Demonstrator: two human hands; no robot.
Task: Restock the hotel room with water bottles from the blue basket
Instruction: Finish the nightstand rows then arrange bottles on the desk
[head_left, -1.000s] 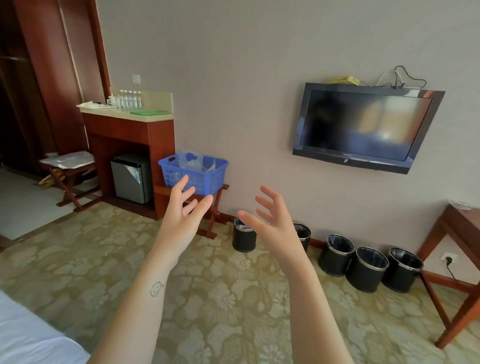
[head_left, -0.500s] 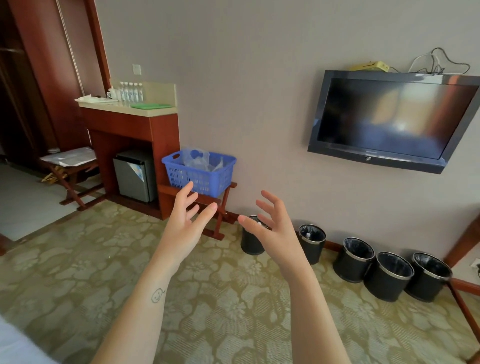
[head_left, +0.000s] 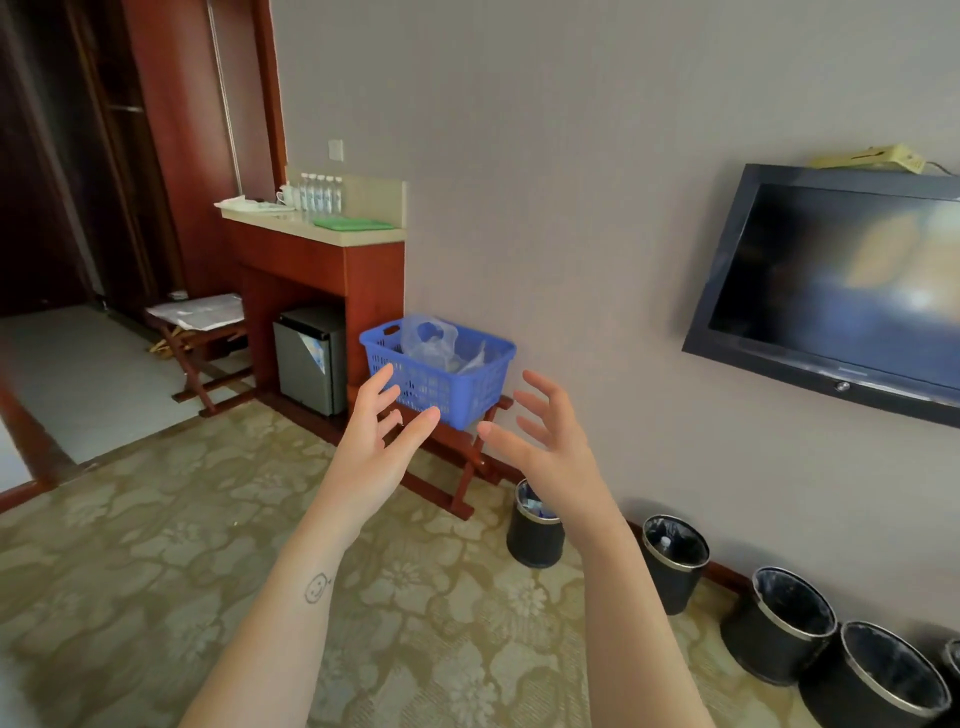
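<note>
Hands: two, left hand (head_left: 371, 452) and right hand (head_left: 550, 447), fingers were spread, empty.
Basket: one blue basket (head_left: 441, 387) sat behind the fingertips.
Water bottles (head_left: 320, 193): row stood above-left of fingers, labels unreadable.

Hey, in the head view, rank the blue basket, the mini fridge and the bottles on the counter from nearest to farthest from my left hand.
1. Blue basket, straight ahead, just beyond the left hand.
2. Mini fridge, further left, under the counter.
3. Bottles, up on that counter, at the back.
</note>
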